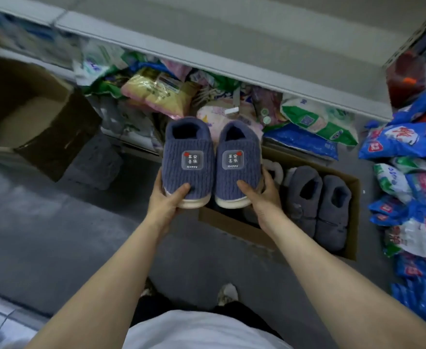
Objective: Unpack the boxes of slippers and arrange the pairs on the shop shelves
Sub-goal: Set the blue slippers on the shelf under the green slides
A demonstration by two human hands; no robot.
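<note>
With the left hand (168,202) gripping one blue slipper (188,159) and the right hand (259,197) the other blue slipper (238,162), keep the toes level and soles together when setting them on the shelf (232,41).

We cannot see the fingers of either hand beneath the blue slippers (212,162), which also hide part of the open box (234,227), while the brown carton (38,122) and blurred detergent bags (413,187) run off the edges.
</note>
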